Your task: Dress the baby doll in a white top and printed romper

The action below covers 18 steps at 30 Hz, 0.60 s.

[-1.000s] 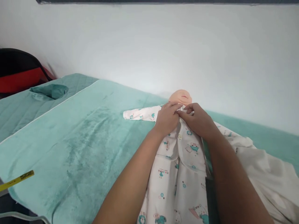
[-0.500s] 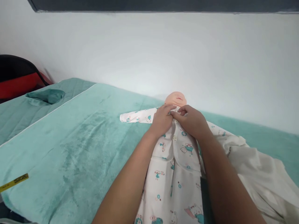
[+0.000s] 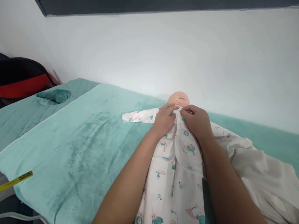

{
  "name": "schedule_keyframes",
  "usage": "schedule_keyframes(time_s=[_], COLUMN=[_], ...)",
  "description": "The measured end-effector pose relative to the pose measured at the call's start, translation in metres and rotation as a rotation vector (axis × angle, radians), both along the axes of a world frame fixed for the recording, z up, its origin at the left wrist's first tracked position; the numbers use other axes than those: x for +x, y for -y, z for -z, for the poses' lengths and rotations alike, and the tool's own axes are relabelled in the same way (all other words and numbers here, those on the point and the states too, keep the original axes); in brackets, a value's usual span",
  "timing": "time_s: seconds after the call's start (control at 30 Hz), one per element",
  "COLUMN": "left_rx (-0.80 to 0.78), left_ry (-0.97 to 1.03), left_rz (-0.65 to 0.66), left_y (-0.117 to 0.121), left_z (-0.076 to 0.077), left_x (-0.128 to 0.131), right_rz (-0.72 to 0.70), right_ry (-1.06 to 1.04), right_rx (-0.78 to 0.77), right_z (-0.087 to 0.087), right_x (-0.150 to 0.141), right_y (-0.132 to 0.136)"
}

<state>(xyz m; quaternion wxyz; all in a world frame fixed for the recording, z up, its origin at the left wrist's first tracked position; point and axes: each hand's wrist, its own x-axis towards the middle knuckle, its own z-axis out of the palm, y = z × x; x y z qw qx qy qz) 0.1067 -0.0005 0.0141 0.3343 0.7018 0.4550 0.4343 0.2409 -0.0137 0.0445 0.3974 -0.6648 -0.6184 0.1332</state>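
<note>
A doll with a pale pink head [image 3: 177, 99] lies on its back, head away from me. It wears a white long-sleeved baby shirt [image 3: 187, 141] with teal and red animal prints and buttons down the front. Below its rounded hem continues matching printed fabric [image 3: 161, 193]. My left hand [image 3: 165, 119] rests on the left chest, fingers curled at the collar edge. Just to its right, my right hand [image 3: 196, 119] pinches the other collar edge, beneath the chin. The gripped cloth is partly hidden by my fingers. One sleeve [image 3: 141, 116] stretches out flat to the left.
A teal plush cover [image 3: 81, 149] spreads under the doll, against a white wall [image 3: 140, 49]. Crumpled white cloth [image 3: 263, 174] lies at right. At far left are a black and red bag-like item [image 3: 25, 84], folded teal fabric [image 3: 54, 95] and a yellow strip [image 3: 17, 181].
My right hand has drawn slightly away from the left at the collar, so their fingertips are now apart. The whole view has shifted a little.
</note>
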Motion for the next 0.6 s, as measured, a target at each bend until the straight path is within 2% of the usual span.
schedule_keyframes(time_s=[0.27,0.37,0.6], left_rx=[-0.019,-0.001,-0.087], left_ry=[-0.133,-0.117,-0.022], left_rz=[0.036,0.023,0.006], left_y=[0.0035,0.0037,0.0040], left_z=[-0.0076,-0.0079,-0.0097], left_x=[-0.0036,-0.0033,-0.0045], right_rz=[0.031,0.006,-0.025], right_ry=[-0.142,-0.143,-0.058], right_rx=[0.051,0.054,0.061], right_z=[0.0011,0.0022,0.0034], right_x=[-0.0014,-0.0013,-0.0030], right_y=[0.0031,0.0040,0.0038])
